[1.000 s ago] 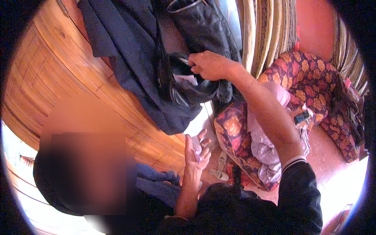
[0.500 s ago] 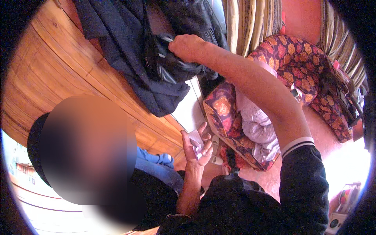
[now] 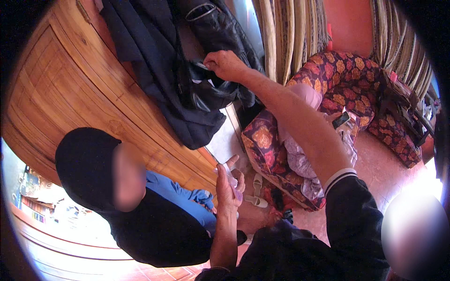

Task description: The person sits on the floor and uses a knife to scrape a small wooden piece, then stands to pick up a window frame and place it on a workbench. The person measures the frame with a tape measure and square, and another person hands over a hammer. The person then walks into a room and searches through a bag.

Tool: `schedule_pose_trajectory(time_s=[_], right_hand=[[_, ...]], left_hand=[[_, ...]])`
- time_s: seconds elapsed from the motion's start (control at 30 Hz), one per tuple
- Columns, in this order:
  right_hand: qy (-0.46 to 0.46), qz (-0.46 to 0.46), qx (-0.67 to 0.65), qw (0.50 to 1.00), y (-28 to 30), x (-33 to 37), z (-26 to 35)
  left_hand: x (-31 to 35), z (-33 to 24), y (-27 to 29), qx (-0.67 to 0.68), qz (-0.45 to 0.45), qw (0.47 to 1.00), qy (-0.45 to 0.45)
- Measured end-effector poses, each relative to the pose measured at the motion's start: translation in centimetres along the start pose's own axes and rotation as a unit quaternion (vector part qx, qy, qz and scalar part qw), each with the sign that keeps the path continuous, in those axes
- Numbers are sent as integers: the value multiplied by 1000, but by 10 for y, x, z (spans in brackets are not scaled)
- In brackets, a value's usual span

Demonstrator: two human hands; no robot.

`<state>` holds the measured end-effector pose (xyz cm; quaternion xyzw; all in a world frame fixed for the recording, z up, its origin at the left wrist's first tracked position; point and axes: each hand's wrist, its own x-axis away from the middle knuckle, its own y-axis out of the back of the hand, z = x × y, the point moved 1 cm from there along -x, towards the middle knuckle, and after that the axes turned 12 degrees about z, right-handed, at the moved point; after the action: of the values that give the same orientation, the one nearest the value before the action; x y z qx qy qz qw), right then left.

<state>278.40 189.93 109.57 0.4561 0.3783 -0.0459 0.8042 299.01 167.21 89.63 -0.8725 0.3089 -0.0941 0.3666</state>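
My right arm stretches up and across, and my right hand (image 3: 226,65) is closed, its fingers pinching the edge of a black leather bag (image 3: 213,93) among hanging dark clothes. The bag's mouth gapes, and a bit of something white shows inside. Lower down, my left hand (image 3: 228,189) holds a small pale pinkish-white folded paper (image 3: 231,177) between thumb and fingers. What is on the paper cannot be made out. A dark blue-black cloth garment (image 3: 145,61) hangs to the left of the bag, and a black leather jacket (image 3: 220,28) hangs above it.
At the left stands a person in a black head covering (image 3: 86,171), close to my left arm. A wooden door (image 3: 79,89) rises behind. A floral armchair (image 3: 262,140) with crumpled cloth (image 3: 300,161) is to the right, light slippers (image 3: 257,192) beside it. Striped curtains (image 3: 300,37) hang beyond.
My right hand stays on the bag's edge, slightly lower in view. The fingers of my left hand have closed more over the paper. The person at left has turned and shifted rightward.
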Motion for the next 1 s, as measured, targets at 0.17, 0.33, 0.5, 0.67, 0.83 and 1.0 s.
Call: schedule_pose_trajectory(time_s=[0.17,0.33,0.5,0.67,0.83,1.0], right_hand=[[-5,97,42,994,-16,-5,-15],[55,188,93,976,-23,-16,-28],[70,173,35,982,-14,-13,-32],[-81,214,-199,953,-6,-2,-27],[-27,-81,-239,967,5,33,-17],[-37,-42,-331,942,4,140,-17]], left_hand=[[-11,-28,-20,-86,-20,994,-61],[-36,-69,-45,-159,-74,977,-124],[-88,-134,-84,-377,-127,878,-264],[-181,-191,-128,-486,-92,769,-405],[-252,-202,-124,-752,-160,540,-342],[-259,-200,-107,-941,-40,319,-109]])
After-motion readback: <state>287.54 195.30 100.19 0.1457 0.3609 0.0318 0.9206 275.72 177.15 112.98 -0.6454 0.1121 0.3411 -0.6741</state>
